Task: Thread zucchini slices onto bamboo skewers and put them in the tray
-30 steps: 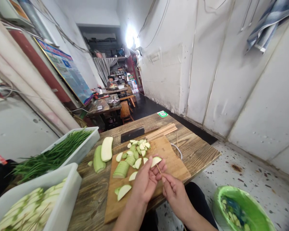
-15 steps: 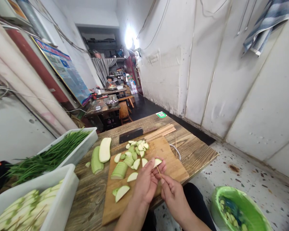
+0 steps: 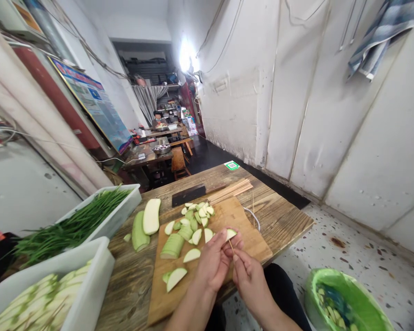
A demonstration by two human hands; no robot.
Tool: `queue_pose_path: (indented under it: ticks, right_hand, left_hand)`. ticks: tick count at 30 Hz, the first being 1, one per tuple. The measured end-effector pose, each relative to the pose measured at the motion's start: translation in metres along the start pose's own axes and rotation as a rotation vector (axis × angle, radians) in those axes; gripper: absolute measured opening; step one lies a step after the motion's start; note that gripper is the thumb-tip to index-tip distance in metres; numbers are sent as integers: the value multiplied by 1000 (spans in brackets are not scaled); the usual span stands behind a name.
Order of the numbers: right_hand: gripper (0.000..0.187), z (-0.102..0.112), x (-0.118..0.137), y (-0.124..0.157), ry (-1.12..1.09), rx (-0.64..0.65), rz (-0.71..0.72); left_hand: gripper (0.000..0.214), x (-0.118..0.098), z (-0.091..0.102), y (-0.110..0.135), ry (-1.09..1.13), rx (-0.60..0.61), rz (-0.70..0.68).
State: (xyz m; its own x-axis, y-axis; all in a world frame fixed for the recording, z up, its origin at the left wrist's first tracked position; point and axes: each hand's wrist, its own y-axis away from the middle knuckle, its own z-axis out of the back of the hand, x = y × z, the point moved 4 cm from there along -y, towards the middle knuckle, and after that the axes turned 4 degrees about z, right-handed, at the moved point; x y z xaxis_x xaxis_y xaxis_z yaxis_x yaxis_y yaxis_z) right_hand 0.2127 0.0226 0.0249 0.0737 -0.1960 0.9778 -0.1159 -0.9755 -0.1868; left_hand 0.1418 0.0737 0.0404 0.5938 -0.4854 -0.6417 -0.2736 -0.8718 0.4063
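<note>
Between the fingers of my left hand (image 3: pixel 215 257) is a pale green zucchini slice (image 3: pixel 231 234), held over the right part of the wooden cutting board (image 3: pixel 224 211). My right hand (image 3: pixel 250 273) pinches a thin wooden skewer (image 3: pixel 231 246), whose upper end meets the slice's lower edge; whether it has gone in I cannot tell. Left of my hands, a row of cut zucchini slices (image 3: pixel 172 246) leans together on the board. Loose half-round slices (image 3: pixel 176 278) lie around it, and smaller pieces (image 3: pixel 200 211) are heaped at the board's far edge.
A cleaver (image 3: pixel 189 195) and a bundle of skewers (image 3: pixel 232 189) lie beyond the board. Two peeled zucchini pieces (image 3: pixel 152 217) rest to its left. White bins hold green chives (image 3: pixel 79 218) and skewered slices (image 3: pixel 37 299). A green lined bucket (image 3: pixel 345 299) stands on the floor at right.
Both hands keep nearly the same pose, with the slice and skewer still together. The whole view has shifted slightly.
</note>
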Motion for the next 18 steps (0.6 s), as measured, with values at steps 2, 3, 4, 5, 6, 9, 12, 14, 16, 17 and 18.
queue_pose_path:
  ticks: [2,3,4,5,6,9,12,14,16,17,18]
  right_hand:
    - [40,0,-1,0,1,-4,-7]
    - [40,0,-2,0,2,-3,-11]
    - [40,0,-2,0,6,-5,-13]
    - [40,0,-3,0,12,-6,-12]
    - [39,0,-3,0,18,-9,-9]
    - [38,1,-5,0,25,-29,-8]
    - [38,2,-7,0,17,-27,-20]
    - [38,2,-7,-1,26,-24,-24]
    - [38,3,-7,-2,48,-34,-13]
    - [38,4,-8,-3,60,-41,-4]
    - [38,5,-8,-3,71,-48,4]
  left_hand:
    - [9,1,0,-1,6,-5,8]
    - [9,1,1,-1,9,-6,13]
    - [9,2,1,-2,10,-8,18]
    - [9,2,1,-2,13,-11,23]
    - [8,3,1,-2,16,-14,28]
    - [7,4,2,-3,27,-19,47]
    - [8,6,3,-5,25,-23,66]
    - [8,7,4,-6,17,-25,74]
    - [8,9,5,-7,10,-26,80]
    - [7,10,6,-7,8,-28,84]
    - [7,11,7,-8,8,-31,87]
